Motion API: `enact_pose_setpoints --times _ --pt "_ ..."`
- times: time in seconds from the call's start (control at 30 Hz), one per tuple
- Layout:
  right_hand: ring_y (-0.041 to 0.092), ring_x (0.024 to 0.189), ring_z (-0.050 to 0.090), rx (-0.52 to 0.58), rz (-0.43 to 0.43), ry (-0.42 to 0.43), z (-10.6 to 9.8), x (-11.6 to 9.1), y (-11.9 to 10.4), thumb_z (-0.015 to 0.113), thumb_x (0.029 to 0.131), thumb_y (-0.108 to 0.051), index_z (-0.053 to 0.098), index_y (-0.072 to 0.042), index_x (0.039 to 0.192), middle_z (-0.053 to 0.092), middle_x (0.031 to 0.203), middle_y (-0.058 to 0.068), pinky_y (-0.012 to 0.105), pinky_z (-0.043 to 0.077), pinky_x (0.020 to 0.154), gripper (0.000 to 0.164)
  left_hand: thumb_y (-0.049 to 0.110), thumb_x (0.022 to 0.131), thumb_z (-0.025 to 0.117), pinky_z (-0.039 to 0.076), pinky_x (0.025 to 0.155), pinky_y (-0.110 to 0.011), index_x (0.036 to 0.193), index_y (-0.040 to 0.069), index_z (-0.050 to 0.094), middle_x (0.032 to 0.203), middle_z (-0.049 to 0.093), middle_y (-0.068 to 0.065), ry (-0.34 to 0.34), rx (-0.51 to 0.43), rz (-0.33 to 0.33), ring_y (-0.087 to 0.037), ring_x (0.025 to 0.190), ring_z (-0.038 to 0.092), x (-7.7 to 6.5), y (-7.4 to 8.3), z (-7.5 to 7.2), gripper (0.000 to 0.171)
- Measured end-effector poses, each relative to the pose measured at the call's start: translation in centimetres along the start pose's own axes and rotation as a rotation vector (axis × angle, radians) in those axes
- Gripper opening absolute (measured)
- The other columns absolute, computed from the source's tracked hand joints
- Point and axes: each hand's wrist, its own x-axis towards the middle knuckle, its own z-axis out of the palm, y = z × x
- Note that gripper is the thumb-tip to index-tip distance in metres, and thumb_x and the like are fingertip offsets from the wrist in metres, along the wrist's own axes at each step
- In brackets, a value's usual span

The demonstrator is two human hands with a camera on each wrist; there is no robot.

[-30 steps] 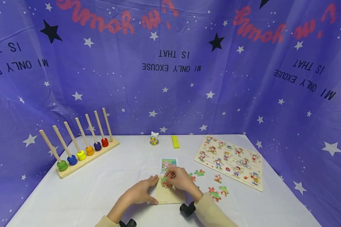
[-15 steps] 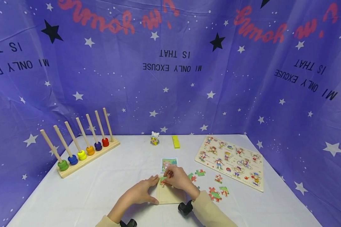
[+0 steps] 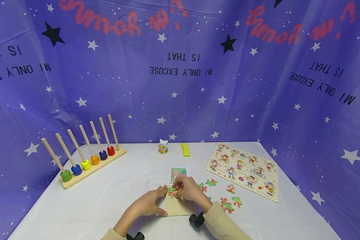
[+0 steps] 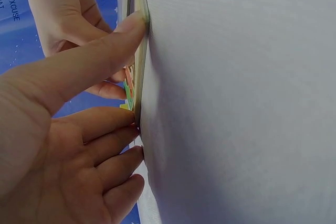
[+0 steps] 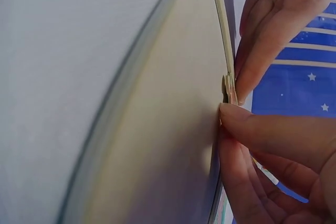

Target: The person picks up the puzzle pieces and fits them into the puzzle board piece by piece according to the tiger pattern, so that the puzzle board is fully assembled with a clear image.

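Observation:
In the head view a wooden puzzle tray (image 3: 181, 207) lies at the front of the table. My left hand (image 3: 150, 202) rests along its left edge, fingers and thumb extended against the side. My right hand (image 3: 186, 188) pinches a green and red jigsaw piece (image 3: 171, 192) at the tray's upper left corner. In the right wrist view that piece (image 5: 227, 87) shows edge-on by the thumb tip, slightly raised at the tray's rim. Behind the tray lies a picture card (image 3: 178, 173), partly covered by the right hand. More jigsaw pieces (image 3: 227, 205) are scattered right of the tray, some hidden by the right arm.
A peg stacker with coloured rings (image 3: 93, 166) stands at left. A small white and yellow figurine (image 3: 163, 146) and a yellow block (image 3: 185, 150) are at the back. The wooden picture board (image 3: 243, 171) lies at right. A purple cloth (image 3: 180, 100) hangs behind.
The right hand has moved the jigsaw piece slightly up and left into the tray's corner, where it now lies flatter. The left hand has stayed at the tray's edge.

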Motion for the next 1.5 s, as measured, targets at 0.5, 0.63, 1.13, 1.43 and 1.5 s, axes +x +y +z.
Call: enact_pose_setpoints --times 0.5,0.63,1.13,1.43,1.5 --pt "0.001 0.061 0.052 -0.064 -0.009 0.005 -0.1 0.0 -0.4 0.083 0.069 0.002 0.070 -0.006 0.081 0.064 0.072 -0.001 0.017 0.047 0.058 0.019 0.035 0.071 0.083 0.027 0.110 -0.058 0.140 -0.005 0.043 0.150 0.035 -0.020 0.002 0.005 -0.006 -0.043 0.137 0.030 0.0 -0.1 0.0 0.090" --pt "-0.001 0.060 0.052 -0.075 -0.051 0.024 0.0 0.3 -0.4 0.084 0.069 0.002 0.070 -0.005 0.078 0.063 0.071 0.000 0.016 0.047 0.057 0.018 0.034 0.070 0.084 0.027 0.109 -0.058 0.139 -0.008 0.043 0.150 0.035 -0.022 0.009 -0.004 0.012 -0.044 0.137 0.030 0.0 -0.2 -0.1 0.090" --pt "0.005 0.068 0.060 -0.006 -0.113 -0.074 -1.9 -1.3 0.6 0.080 0.073 0.002 0.071 -0.001 0.093 0.069 0.084 0.006 0.019 0.052 0.062 0.022 0.034 0.070 0.083 0.028 0.110 -0.056 0.139 -0.008 0.043 0.149 0.036 -0.022 0.000 -0.007 0.016 -0.044 0.136 0.032 0.3 -0.3 0.4 0.090" --pt "0.026 0.081 0.065 -0.092 -0.150 -0.012 -5.1 -3.0 2.8 0.077 0.078 -0.001 0.071 -0.002 0.100 0.070 0.094 0.009 0.029 0.054 0.069 0.023 0.033 0.068 0.084 0.028 0.109 -0.056 0.139 -0.008 0.043 0.149 0.037 -0.022 0.005 0.014 0.005 -0.044 0.136 0.032 0.1 -0.1 0.3 0.092" --pt "0.024 0.082 0.065 -0.112 -0.120 -0.005 -5.8 -3.2 3.3 0.077 0.079 -0.002 0.071 -0.004 0.101 0.070 0.096 0.008 0.029 0.054 0.070 0.023 0.033 0.068 0.084 0.028 0.109 -0.056 0.139 -0.008 0.043 0.149 0.037 -0.021 0.004 0.014 0.001 -0.043 0.136 0.032 0.1 -0.2 0.3 0.092"
